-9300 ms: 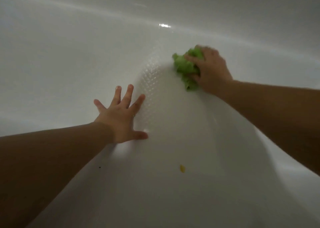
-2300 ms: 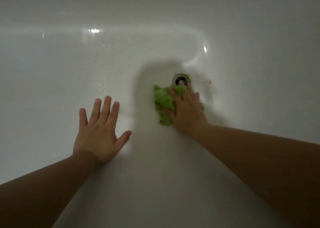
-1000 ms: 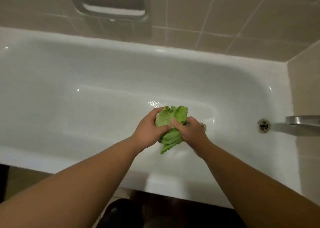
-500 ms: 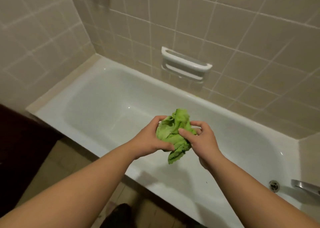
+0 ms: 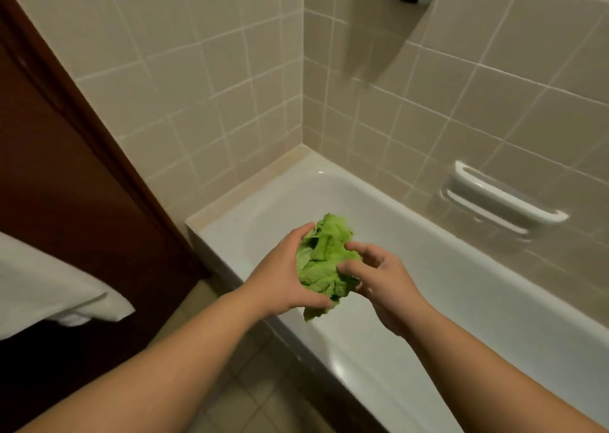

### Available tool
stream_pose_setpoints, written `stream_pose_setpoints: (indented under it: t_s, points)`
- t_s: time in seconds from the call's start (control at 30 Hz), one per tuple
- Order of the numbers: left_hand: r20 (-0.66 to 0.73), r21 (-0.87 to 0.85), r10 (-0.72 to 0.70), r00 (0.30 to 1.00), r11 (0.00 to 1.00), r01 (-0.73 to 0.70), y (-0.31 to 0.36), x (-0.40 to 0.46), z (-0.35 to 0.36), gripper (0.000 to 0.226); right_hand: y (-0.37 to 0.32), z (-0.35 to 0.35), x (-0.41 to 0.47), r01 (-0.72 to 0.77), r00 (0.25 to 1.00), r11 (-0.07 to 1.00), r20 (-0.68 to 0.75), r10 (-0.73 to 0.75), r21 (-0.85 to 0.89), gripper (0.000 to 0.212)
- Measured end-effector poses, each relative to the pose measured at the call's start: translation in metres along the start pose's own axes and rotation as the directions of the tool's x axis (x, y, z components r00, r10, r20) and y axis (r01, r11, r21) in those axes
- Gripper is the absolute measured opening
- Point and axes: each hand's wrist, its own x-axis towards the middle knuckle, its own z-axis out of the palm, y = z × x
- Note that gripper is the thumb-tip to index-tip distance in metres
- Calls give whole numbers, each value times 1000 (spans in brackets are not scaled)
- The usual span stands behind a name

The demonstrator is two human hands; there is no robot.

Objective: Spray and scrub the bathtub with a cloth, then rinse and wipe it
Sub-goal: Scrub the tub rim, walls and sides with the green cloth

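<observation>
Green cloth (image 5: 324,261) bunched above bathtub (image 5: 428,287), cupped in left hand (image 5: 283,279), right hand (image 5: 384,286) fingers (image 5: 354,266) curled against it; could slip and drip onto floor.

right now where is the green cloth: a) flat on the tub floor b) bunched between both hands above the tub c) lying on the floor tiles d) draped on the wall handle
b: the cloth is bunched between the left hand and the right hand, held over the tub.
</observation>
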Motion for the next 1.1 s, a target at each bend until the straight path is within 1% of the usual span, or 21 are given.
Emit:
stream_pose_setpoints:
  t_s: [0.07,0.17,0.27,0.37,0.43,0.53,0.6,0.7,0.77,0.83,0.9,0.97,1.03,1.1]
  points:
    - [-43,14,-13,999,1000,14,-20,-2,-29,131,3,28,18,-16,995,999,97,18,-29,61]
    - [-85,41,-22,996,999,25,-50,-2,-58,124,16,64,49,-9,983,996,184,25,-84,67]
    - [-139,51,-77,987,995,84,-81,-1,-74,122,29,95,80,-4,967,990,253,40,-142,60]
    - [-181,42,-142,973,988,152,-110,-2,-88,126,40,125,107,-17,940,985,334,75,-173,51]
    - [-206,23,-203,957,977,212,-128,-5,-100,126,45,147,122,-44,911,984,397,111,-175,50]
    - [-214,72,-256,943,958,277,-154,-8,-118,121,50,181,140,-63,881,974,446,157,-218,55]
    - [-224,99,-275,935,948,303,-169,-11,-128,112,56,201,149,-80,878,966,441,185,-245,50]
    - [-245,105,-315,917,931,348,-185,-14,-141,94,61,228,157,-143,873,961,428,234,-235,35]
    - [-264,71,-346,900,924,376,-198,-18,-149,85,63,243,162,-196,862,955,425,275,-221,30]
    - [-286,5,-392,874,912,411,-217,-23,-157,77,65,260,168,-254,850,936,407,335,-242,25]
    - [-313,-71,-450,836,889,452,-239,-25,-166,70,70,275,178,-305,852,911,349,391,-276,20]
    - [-319,-159,-522,791,852,498,-264,-26,-173,69,77,287,188,-347,865,892,267,424,-291,20]
    - [-314,-243,-574,757,819,520,-294,-26,-180,71,90,297,198,-327,896,884,189,403,-334,21]
    - [-298,-279,-594,747,803,527,-321,-22,-184,73,108,303,208,-272,930,871,123,348,-409,18]
